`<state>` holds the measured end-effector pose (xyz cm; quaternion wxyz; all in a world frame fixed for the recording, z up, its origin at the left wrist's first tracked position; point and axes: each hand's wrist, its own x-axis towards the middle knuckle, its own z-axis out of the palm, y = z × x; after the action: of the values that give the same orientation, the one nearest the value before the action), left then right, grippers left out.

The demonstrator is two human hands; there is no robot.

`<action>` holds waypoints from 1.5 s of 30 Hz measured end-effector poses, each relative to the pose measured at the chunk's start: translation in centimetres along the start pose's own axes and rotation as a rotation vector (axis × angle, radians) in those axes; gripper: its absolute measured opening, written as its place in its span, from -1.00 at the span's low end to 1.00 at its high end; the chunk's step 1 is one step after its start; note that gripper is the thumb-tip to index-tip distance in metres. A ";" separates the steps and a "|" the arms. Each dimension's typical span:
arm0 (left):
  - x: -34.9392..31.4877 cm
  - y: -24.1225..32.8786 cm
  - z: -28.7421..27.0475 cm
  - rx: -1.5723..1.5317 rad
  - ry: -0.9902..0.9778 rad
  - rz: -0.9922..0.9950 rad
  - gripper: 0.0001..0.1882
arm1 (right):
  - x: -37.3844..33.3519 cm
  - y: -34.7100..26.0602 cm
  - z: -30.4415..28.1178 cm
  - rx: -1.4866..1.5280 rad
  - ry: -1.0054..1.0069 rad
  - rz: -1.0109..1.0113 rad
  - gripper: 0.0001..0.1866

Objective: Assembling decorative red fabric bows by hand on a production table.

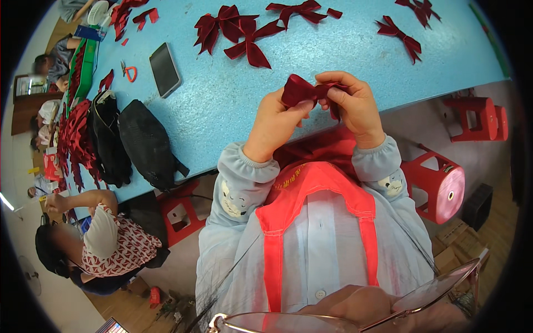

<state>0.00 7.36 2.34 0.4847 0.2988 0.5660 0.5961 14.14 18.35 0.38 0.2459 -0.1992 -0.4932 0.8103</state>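
Your left hand [277,122] and your right hand [355,105] are both closed on the same dark red velvet bow [298,90], close to each other, with the thumbs pressing near its middle. The bow is held in the air by the front edge of the blue table [216,100]. Please be careful here: if one thumb becomes loose too early, I think the middle could slip and the folds could open. If you pull more strongly with one side, the two halves may become unequal, and hard pinching may leave marks in the velvet. A short end hangs below your right fingers, so it could be caught and twisted. Should the bow fall, it may land on your red apron [311,175] or on the floor, because the edge is so near.

About the containers: the long green tray [87,72] at the far left holds dark red ribbon pieces. The black zippered bag [108,147] seems partly open at its top, but I cannot tell its content. Beside it lies a black mesh pouch [145,144], whose inside is also hidden
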 end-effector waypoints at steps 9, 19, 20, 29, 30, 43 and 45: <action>-0.8 -0.1 -0.3 0.738 0.578 0.811 -0.83 | 0.2 1.2 1.2 -0.408 0.206 -0.440 -0.79; -1.7 -0.7 0.2 -0.193 0.262 0.234 -0.81 | -0.5 0.8 3.4 -0.982 0.016 -0.863 -0.71; -1.7 -0.8 0.0 -0.190 0.263 0.233 -0.81 | -0.4 0.7 3.4 -0.979 0.016 -0.863 -0.71; -2.1 -1.4 0.4 -0.004 0.315 0.323 -0.81 | -0.5 0.6 4.2 -0.551 0.114 -0.339 -0.75; -2.1 -1.6 0.3 -0.001 0.301 0.332 -0.81 | -0.4 0.5 4.2 -0.394 0.115 -0.200 -0.74; -0.3 -0.5 -2.4 -0.183 0.178 -0.114 -0.86 | 0.0 0.3 3.1 0.286 0.151 0.037 -0.77; -0.3 -0.6 -2.1 -0.202 0.178 -0.123 -0.87 | 0.0 0.9 2.2 0.138 0.140 0.041 -0.78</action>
<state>-1.63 6.23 1.41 0.4960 0.1593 0.5610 0.6434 12.76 16.46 0.56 0.2762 -0.2479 -0.4137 0.8314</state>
